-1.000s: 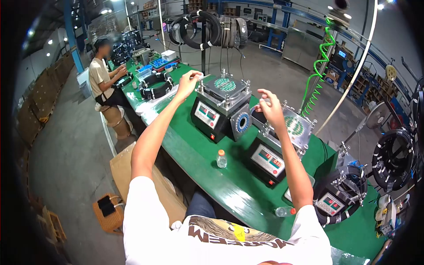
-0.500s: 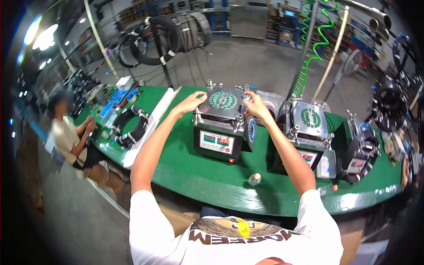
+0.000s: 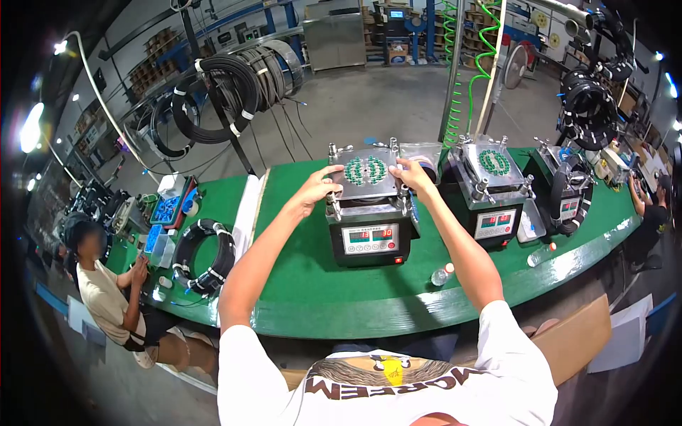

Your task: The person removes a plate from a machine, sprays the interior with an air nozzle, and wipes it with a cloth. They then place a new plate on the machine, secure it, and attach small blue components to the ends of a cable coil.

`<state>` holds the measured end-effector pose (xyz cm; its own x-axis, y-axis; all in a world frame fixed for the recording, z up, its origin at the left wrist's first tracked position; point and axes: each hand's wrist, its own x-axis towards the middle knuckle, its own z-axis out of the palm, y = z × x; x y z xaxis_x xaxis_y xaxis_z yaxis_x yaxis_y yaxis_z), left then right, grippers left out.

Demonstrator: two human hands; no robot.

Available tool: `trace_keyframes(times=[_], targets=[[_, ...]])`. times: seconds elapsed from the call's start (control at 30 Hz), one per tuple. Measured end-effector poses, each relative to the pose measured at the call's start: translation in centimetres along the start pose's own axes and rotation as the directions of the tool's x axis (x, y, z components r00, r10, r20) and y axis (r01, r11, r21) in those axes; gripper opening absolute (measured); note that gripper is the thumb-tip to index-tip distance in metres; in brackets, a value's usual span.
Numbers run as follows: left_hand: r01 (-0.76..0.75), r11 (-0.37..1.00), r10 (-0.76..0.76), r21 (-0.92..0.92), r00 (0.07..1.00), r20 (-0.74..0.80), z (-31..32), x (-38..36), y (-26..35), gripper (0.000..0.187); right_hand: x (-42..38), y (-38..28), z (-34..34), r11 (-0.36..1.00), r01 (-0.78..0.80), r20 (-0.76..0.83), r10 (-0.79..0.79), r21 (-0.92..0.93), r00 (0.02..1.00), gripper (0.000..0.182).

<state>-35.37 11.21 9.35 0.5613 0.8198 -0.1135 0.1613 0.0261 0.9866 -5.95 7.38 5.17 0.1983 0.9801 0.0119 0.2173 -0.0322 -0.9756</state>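
A black box machine [image 3: 369, 243] with a red-lit digital display stands on the green table in front of me. On its top is a square metal plate [image 3: 364, 190] bearing a ring of small green parts [image 3: 365, 170]. My left hand [image 3: 317, 190] is closed at the plate's left edge, thumb and fingers against it. At the right edge, near a corner post, my right hand [image 3: 413, 177] pinches the plate. The undersides of both grips are hidden.
Two similar machines, one with a green-ringed plate [image 3: 495, 164], stand to the right. Small bottles [image 3: 442, 274] lie near the front edge of the green table [image 3: 298, 284]. A black cable coil [image 3: 204, 257] lies left, beside a seated person [image 3: 106, 284]. Another person [image 3: 650, 213] is far right.
The view has turned, shifting the scene. My left hand has moved in along the plate's left edge; my right hand stays at the right edge. The display reads more clearly.
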Motion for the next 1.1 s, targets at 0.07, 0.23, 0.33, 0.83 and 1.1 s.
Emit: trace_keyframes(times=[0.07, 0.23, 0.33, 0.83, 1.1], targets=[[0.003, 0.998, -0.003, -0.066, 1.0, 0.006, -0.2, -0.2, -0.2, 0.058, -0.1, -0.3, -0.3, 0.999, -0.037, 0.022, 0.036, 0.031, 0.999, 0.067], [-0.041, 0.98, 0.037, -0.195, 0.999, -0.024, 0.1, -1.1, 1.5, 0.048, -1.4, -4.8, -0.8, 0.998, -0.056, -0.074, 0.053, -0.037, 0.996, 0.022], [-0.022, 0.985, 0.03, -0.173, 0.999, 0.042, 0.1, -1.4, 2.3, 0.047, 0.2, -5.1, -1.6, 0.98, -0.152, 0.003, 0.152, 0.126, 0.988, 0.024], [-0.339, 0.443, 0.647, 0.83, 0.762, -0.035, 1.3, -1.4, 2.7, 0.038, -1.4, -9.7, 4.0, 0.866, 0.023, -0.05, 0.003, 0.5, 0.999, 0.02], [-0.179, 0.676, 0.571, 0.715, 0.74, -0.355, -5.2, 4.6, -4.1, 0.044, -4.7, -6.5, -1.9, 0.925, 0.102, -0.121, -0.062, 0.365, 0.991, 0.029]])
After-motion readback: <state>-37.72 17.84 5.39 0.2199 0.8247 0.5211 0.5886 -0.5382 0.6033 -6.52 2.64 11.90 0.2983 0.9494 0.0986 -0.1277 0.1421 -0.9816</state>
